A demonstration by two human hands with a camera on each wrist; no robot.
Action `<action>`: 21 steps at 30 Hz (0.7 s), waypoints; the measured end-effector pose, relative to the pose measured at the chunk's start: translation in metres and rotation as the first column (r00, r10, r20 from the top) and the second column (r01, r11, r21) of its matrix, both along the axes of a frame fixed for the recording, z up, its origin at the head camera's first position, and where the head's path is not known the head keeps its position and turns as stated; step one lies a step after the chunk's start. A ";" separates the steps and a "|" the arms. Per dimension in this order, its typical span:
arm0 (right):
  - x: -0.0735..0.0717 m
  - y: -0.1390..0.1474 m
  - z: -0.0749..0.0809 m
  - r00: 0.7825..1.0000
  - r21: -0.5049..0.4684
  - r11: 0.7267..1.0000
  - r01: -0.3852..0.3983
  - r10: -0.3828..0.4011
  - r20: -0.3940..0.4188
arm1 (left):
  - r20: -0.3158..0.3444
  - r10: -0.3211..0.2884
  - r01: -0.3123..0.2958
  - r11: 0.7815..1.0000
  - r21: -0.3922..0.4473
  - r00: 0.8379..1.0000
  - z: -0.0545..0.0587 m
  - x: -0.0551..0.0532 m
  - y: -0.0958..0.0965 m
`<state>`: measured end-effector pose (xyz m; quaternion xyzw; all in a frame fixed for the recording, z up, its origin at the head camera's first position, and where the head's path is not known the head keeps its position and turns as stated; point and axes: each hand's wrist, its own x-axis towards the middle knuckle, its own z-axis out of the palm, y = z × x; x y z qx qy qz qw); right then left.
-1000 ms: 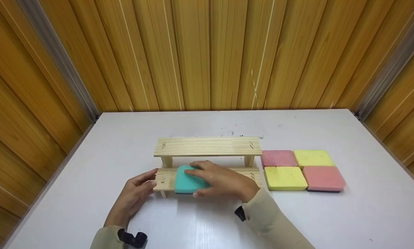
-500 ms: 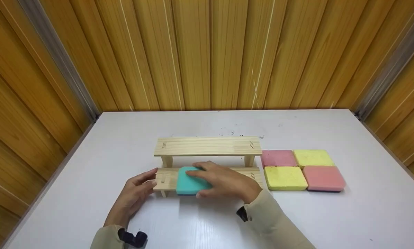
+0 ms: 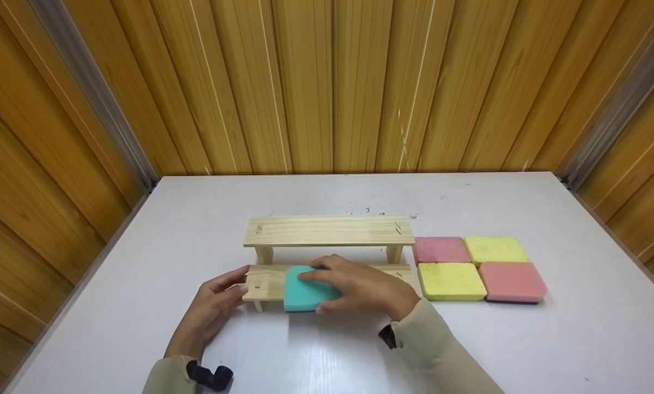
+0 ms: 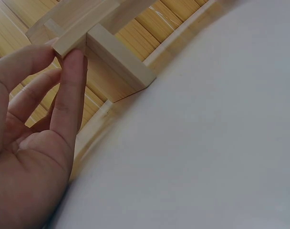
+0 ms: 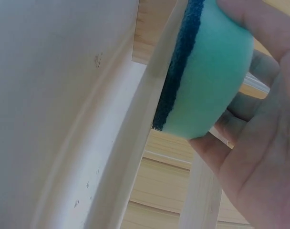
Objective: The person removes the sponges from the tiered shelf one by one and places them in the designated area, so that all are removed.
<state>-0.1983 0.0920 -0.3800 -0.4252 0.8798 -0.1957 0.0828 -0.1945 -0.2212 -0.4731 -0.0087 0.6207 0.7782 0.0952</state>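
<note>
My right hand [image 3: 360, 287] grips a teal sponge [image 3: 299, 290], thumb on its near side and fingers over the top and far side. In the right wrist view the sponge's dark blue scouring face [image 5: 181, 67] lies against the lower board of a two-step wooden rack [image 3: 327, 231], and the teal foam faces my palm. On the left, my left hand [image 3: 217, 303] pinches the end of that lower board [image 3: 264, 276]. The left wrist view shows the thumb and fingertips at the board's end [image 4: 71, 40], beside a leg [image 4: 119, 59]. My right hand hides part of the lower board.
Right of the rack, two yellow sponges [image 3: 451, 282] and two pink sponges [image 3: 513, 282] lie flat in a block on the white table [image 3: 141, 273]. Wood-patterned panels [image 3: 305, 87] stand behind the table and at both sides.
My right hand has slid the teal sponge a little to the right along the lower board, baring more wood on its left. My left hand has kept its hold on the board's end.
</note>
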 end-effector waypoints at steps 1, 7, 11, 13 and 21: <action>0.000 0.001 0.000 1.000 -0.005 1.000 -0.004 0.004 -0.003 | -0.002 0.001 -0.001 1.000 -0.001 1.000 0.000 0.000 0.000; 0.000 0.006 0.000 1.000 -0.014 1.000 -0.016 0.016 -0.020 | -0.019 -0.014 0.014 1.000 0.003 1.000 0.001 0.000 0.001; 0.000 0.009 0.000 1.000 -0.011 1.000 -0.013 0.013 -0.028 | -0.020 -0.017 0.017 1.000 0.006 1.000 0.001 0.000 0.001; 0.000 0.010 0.000 0.999 -0.018 1.000 -0.021 0.021 -0.031 | -0.015 -0.008 0.008 1.000 -0.011 1.000 0.001 0.000 0.001; -0.001 0.013 0.000 0.998 -0.037 0.998 -0.060 0.059 -0.024 | 0.010 0.031 -0.030 0.999 -0.029 0.999 0.001 0.000 0.001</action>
